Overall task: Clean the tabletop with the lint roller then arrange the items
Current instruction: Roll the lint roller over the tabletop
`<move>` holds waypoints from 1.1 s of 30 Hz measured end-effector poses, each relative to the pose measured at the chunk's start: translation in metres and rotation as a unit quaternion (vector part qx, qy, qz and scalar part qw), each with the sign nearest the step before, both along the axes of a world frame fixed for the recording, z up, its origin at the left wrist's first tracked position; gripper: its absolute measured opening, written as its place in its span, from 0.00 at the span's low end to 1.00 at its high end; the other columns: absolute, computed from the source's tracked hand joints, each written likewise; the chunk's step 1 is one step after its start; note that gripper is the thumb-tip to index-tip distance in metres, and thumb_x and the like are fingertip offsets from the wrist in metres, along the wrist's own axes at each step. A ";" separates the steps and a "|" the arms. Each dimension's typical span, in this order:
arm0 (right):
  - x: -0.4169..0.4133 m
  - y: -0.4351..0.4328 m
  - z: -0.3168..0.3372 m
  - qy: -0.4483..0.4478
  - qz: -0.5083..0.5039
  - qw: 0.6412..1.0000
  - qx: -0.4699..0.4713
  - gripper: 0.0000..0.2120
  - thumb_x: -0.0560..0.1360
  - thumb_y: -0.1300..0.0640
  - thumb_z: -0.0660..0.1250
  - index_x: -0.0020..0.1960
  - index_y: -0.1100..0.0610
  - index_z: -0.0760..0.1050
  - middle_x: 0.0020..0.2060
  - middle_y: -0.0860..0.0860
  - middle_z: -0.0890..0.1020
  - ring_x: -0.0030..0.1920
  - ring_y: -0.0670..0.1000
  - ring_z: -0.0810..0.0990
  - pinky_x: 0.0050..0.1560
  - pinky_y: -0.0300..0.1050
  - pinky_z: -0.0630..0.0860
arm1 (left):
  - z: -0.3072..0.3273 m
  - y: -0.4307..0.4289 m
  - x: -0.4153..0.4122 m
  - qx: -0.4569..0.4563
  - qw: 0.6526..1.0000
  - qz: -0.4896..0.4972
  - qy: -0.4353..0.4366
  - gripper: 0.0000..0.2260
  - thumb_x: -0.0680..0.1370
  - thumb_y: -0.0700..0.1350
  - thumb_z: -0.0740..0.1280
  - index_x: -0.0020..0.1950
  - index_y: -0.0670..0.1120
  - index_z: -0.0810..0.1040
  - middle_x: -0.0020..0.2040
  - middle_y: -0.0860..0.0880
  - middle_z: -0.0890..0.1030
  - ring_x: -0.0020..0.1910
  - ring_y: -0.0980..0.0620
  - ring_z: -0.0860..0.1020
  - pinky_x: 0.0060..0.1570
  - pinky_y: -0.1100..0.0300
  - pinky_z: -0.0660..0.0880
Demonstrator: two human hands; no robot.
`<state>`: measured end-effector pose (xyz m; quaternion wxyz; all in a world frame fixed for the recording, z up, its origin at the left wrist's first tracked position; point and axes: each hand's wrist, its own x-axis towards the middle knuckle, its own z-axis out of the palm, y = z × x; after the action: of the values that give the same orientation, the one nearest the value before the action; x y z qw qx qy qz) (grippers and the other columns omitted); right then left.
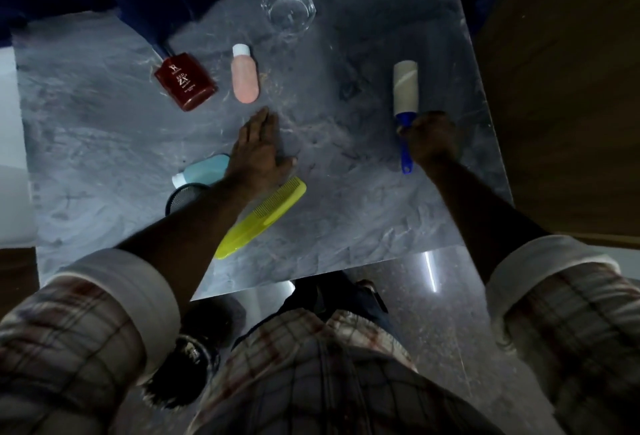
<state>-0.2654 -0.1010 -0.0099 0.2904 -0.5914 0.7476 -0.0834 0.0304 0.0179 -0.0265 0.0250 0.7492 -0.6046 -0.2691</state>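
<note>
So the right hand's (pixel 433 139) fingers are curled round the blue handle of the lint roller (pixel 405 88), gripping it just below the roll. The roll itself is a worn beige-grey tube pointing away from the person, over on the right side of the tabletop (pixel 104 143). The left hand (pixel 258 154) holds nothing: its fingers (pixel 262 123) are straight and close together, palm down flat on the grey marble-look top near the middle, with the thumb sticking out to the side. Right under that wrist a teal bottle (pixel 204 171) with a white cap lies on its side, partly covered. Next to it there's a round black mesh thing (pixel 181 196), half hidden by the forearm, can't tell what it is. A yellow comb (pixel 265 214) lies at an angle just beside the hand on the near side. Further out, a dark red bottle (pixel 186 83) lies flat, and its label reads "RED ZX"; the smaller print is too blurry. Beside it is a pink bottle (pixel 245 76) with a white cap and no writing I can see. At the far edge sits a clear glass bowl (pixel 288 10). Count: three bottles, one comb, one bowl, one roller, one mesh thing.
</note>
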 end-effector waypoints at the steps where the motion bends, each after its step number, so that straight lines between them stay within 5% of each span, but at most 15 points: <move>1: -0.012 -0.001 -0.001 0.008 0.000 1.000 0.003 0.22 0.73 0.48 0.75 0.59 0.64 0.81 0.58 0.61 0.83 0.61 0.60 0.82 0.59 0.47 0.76 | 0.000 0.000 0.000 -0.001 1.000 -0.002 -0.002 0.47 0.73 0.64 0.61 0.86 0.42 0.53 0.87 0.41 0.53 0.84 0.36 0.54 0.83 0.46 0.52; 5: -0.053 -0.005 0.004 0.048 0.004 0.999 0.008 0.23 0.78 0.50 0.71 0.64 0.66 0.77 0.61 0.64 0.80 0.63 0.63 0.79 0.56 0.47 0.72 | -0.002 0.000 -0.001 -0.003 1.000 -0.006 -0.001 0.47 0.73 0.64 0.61 0.86 0.41 0.53 0.87 0.40 0.53 0.84 0.35 0.54 0.83 0.45 0.52; 13: -0.075 -0.009 0.013 0.047 -0.019 0.999 -0.016 0.21 0.74 0.50 0.74 0.56 0.67 0.82 0.56 0.66 0.83 0.59 0.65 0.82 0.59 0.51 0.76 | -0.012 -0.001 0.000 -0.019 1.000 -0.019 -0.015 0.47 0.73 0.65 0.59 0.86 0.40 0.54 0.86 0.38 0.54 0.84 0.35 0.56 0.83 0.44 0.53; 18: -0.047 -0.004 0.008 0.023 -0.027 0.999 0.016 0.20 0.76 0.49 0.73 0.61 0.63 0.79 0.57 0.61 0.82 0.60 0.62 0.80 0.55 0.48 0.73 | -0.021 -0.002 0.002 -0.026 1.000 -0.011 -0.013 0.50 0.71 0.70 0.53 0.86 0.41 0.55 0.86 0.38 0.56 0.83 0.34 0.58 0.82 0.42 0.57; 25: 0.012 0.004 0.006 -0.010 0.003 1.000 -0.004 0.16 0.71 0.51 0.76 0.53 0.61 0.82 0.51 0.60 0.86 0.53 0.60 0.85 0.53 0.46 0.78 | -0.025 -0.001 0.003 -0.031 0.999 -0.014 -0.018 0.49 0.72 0.69 0.54 0.86 0.41 0.55 0.86 0.40 0.56 0.84 0.36 0.58 0.83 0.43 0.56; 33: 0.084 0.024 0.005 0.010 0.124 0.992 0.000 0.13 0.75 0.53 0.70 0.53 0.62 0.82 0.53 0.62 0.85 0.56 0.63 0.83 0.55 0.50 0.78 | -0.018 0.000 -0.001 -0.030 1.000 0.002 -0.010 0.48 0.72 0.68 0.56 0.86 0.43 0.55 0.86 0.41 0.55 0.84 0.36 0.57 0.82 0.42 0.59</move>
<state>-0.1811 -0.0772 -0.0053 0.2909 -0.6806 0.6712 -0.0405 0.0297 0.0174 -0.0443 0.0415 0.7519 -0.6114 -0.2432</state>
